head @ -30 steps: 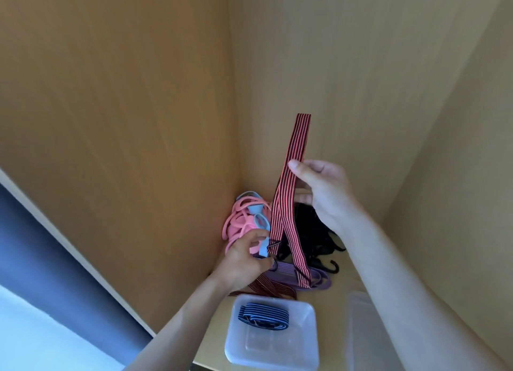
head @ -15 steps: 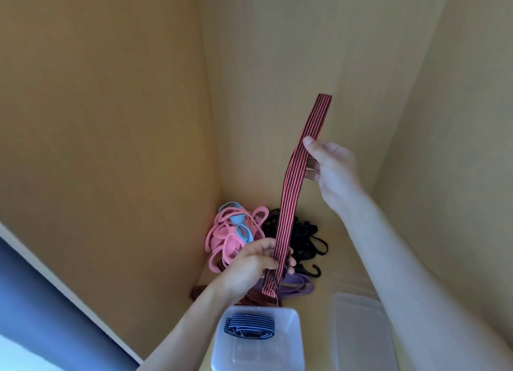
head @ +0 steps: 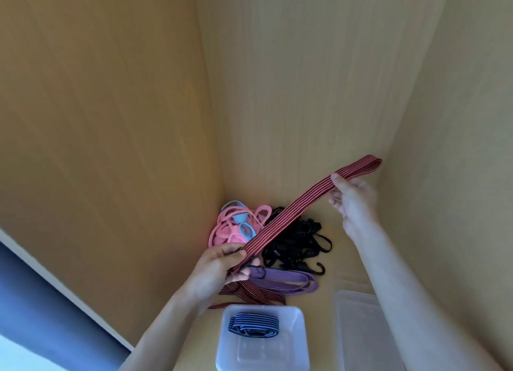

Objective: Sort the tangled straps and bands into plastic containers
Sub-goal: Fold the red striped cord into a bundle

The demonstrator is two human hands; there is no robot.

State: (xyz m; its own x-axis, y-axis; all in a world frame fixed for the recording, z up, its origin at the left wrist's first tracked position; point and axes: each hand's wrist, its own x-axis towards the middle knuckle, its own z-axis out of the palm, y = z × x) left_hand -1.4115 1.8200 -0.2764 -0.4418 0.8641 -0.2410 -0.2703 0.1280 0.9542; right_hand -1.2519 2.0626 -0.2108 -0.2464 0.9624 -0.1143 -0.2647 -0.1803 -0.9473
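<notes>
While both hands grip it, red-striped strap spans between them.

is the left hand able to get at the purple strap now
Probably not yet: the left hand grips the lower end of the red striped strap, so its fingers are busy. The purple strap lies uncovered right beside that hand, so once it lets go the way looks free.

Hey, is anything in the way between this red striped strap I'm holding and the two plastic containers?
Nothing visible blocks it. The left hand and right hand hold the red striped strap in the air, with open space down to the left container and right container. The left one holds only a folded blue strap.
</notes>
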